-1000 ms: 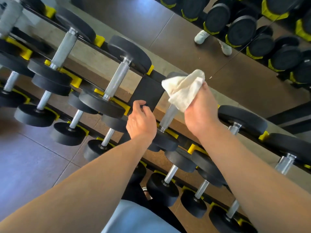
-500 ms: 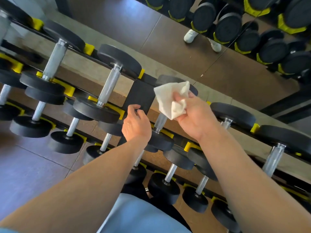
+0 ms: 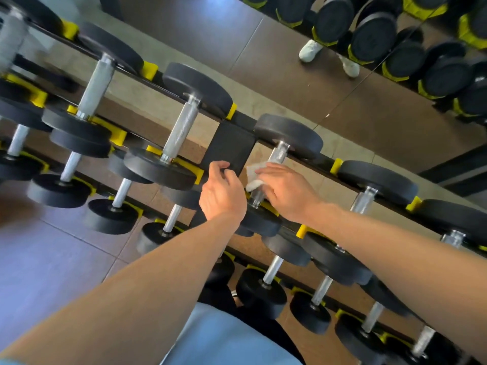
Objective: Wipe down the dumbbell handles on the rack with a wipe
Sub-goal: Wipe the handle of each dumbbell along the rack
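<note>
A black dumbbell rack with yellow cradles runs diagonally across the view, its black upright post in the middle. My right hand wraps a white wipe around the silver handle of the top-row dumbbell just right of the post. The hand and wipe cover the handle's middle; its upper end shows above my fingers. My left hand grips the lower edge of the post. More top-row handles lie to the left and to the right.
Lower rows of smaller dumbbells sit below my arms. A mirror behind the rack reflects more dumbbells and white shoes. Brown and grey floor tiles lie to the left.
My right hand came down with the wipe from above the dumbbell and closed around its handle. My left hand stayed on the post. The camera shifted slightly.
</note>
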{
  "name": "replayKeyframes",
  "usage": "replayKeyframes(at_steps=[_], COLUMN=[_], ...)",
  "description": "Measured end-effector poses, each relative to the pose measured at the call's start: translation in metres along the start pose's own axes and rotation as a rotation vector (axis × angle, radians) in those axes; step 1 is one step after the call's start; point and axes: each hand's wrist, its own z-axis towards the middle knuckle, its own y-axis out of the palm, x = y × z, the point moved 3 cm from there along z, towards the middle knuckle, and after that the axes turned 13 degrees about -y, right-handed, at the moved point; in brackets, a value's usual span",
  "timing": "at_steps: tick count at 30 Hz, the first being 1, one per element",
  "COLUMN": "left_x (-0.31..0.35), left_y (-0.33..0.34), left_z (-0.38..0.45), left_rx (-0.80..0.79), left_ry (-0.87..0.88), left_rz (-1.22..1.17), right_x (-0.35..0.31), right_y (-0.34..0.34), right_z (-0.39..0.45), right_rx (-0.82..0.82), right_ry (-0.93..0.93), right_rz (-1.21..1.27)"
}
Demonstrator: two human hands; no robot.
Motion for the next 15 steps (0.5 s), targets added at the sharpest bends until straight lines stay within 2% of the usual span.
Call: replayKeyframes(at_steps=[1, 3, 4, 6, 8, 10, 12, 13, 14, 15], left_x=[0.000, 0.000, 0.000, 0.000, 0.001, 0.000, -0.001, -0.001, 0.000, 0.000], left_y=[0.001, 0.002, 0.002, 0.003, 0.002, 0.002, 0.001, 0.001, 0.000, 0.000], left_z=[0.000, 0.001, 0.001, 0.002, 0.001, 0.002, 0.002, 0.001, -0.001, -0.001], left_rx=[0.001, -0.001, 0.000, -0.002, -0.003, 0.002, 0.004, 0.004, 0.006, 0.013], left_ry=[-0.011, -0.033, -0.034, -0.025, -0.020, -0.026, -0.039, -0.039, -0.034, -0.030], left_rz=[-0.005, -0.013, -0.014, -0.014, -0.011, -0.026, -0.043, -0.049, -0.049, -0.050], right_x=[-0.003, -0.002, -0.004, -0.007, -0.014, -0.020, -0.008, 0.007, 0.021, 0.033], right_y=[-0.009, -0.020, -0.027, -0.043, -0.062, -0.069, -0.051, -0.038, -0.028, -0.022], right_z=[0.006, 0.018, 0.024, 0.031, 0.037, 0.044, 0.043, 0.040, 0.035, 0.030], right_rx=[0.090, 0.372, 0.506, 0.693, 0.731, 0.615, 0.266, 0.082, -0.064, -0.144], right_ry=[0.214, 0.665, 0.763, 0.680, 0.424, -0.005, -0.365, -0.426, -0.389, -0.310], right_rz=[0.218, 0.715, 0.824, 0.771, 0.468, 0.126, -0.242, -0.345, -0.361, -0.347])
